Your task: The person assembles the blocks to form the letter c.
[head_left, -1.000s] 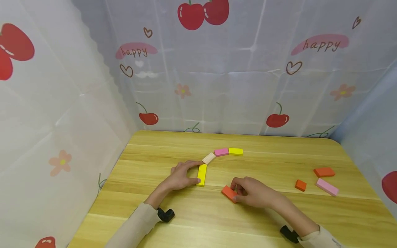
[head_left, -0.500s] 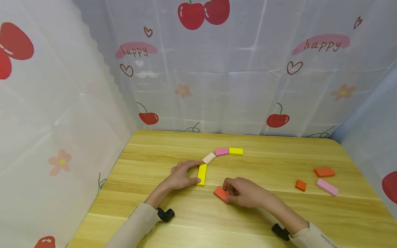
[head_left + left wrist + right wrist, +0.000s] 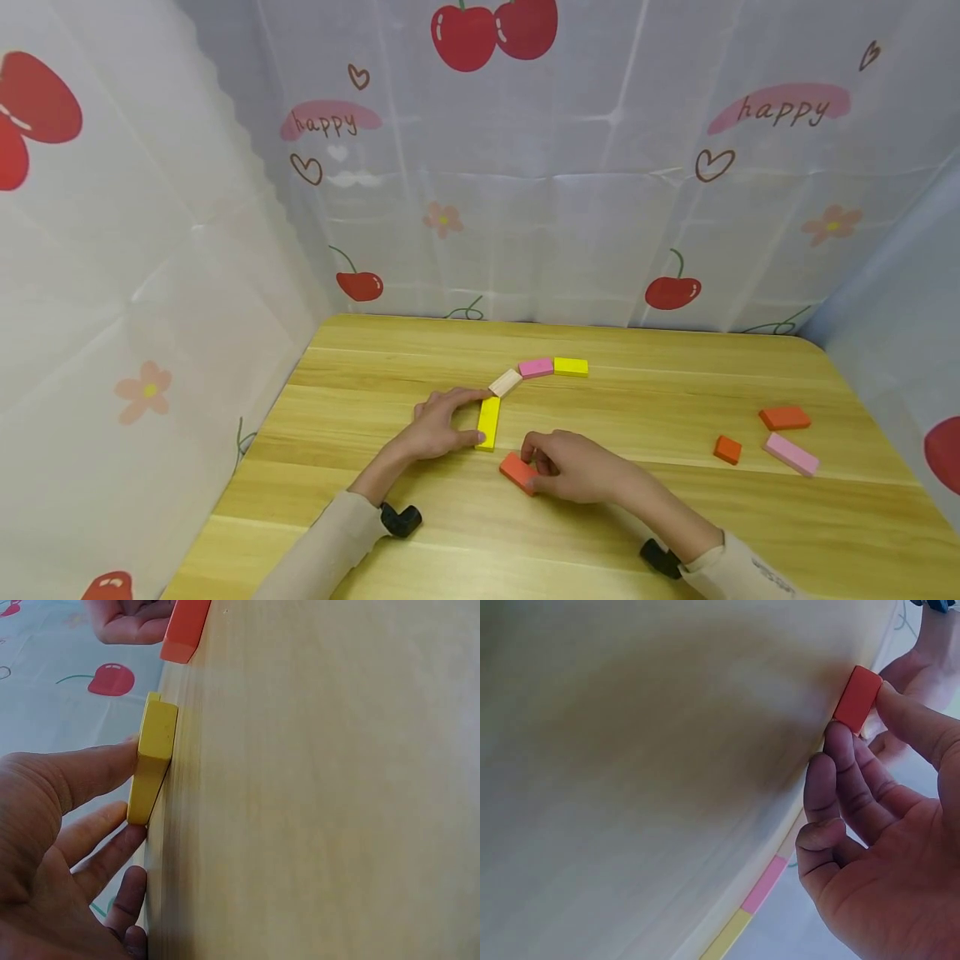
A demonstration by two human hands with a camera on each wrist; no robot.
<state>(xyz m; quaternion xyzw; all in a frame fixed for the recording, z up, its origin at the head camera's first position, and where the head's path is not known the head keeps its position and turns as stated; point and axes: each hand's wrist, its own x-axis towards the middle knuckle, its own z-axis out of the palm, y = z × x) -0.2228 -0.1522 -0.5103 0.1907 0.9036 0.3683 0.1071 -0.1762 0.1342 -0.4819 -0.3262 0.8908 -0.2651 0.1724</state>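
Observation:
My left hand (image 3: pixel 435 429) holds a long yellow block (image 3: pixel 490 418) flat on the wooden table, thumb by its near end and index finger at its far end. At that far end begins a curved row: a plain wood block (image 3: pixel 506 382), a pink block (image 3: pixel 536 367) and a second yellow block (image 3: pixel 571 367). To the right and a little nearer, my right hand (image 3: pixel 581 468) pinches an orange block (image 3: pixel 517 472) between thumb and fingers. A gap separates the orange block from the long yellow one. The right wrist view shows the orange block's end (image 3: pixel 857 700) at the fingertips.
On the right of the table (image 3: pixel 637 400) lie a small orange block (image 3: pixel 727 449), a longer orange block (image 3: pixel 784 417) and a light pink block (image 3: pixel 792 453). A cherry-patterned curtain (image 3: pixel 525 208) hangs behind the table's back edge.
My right hand has moved left with the orange block, bringing it closer to the long yellow block. The left hand and the curved row have stayed in place.

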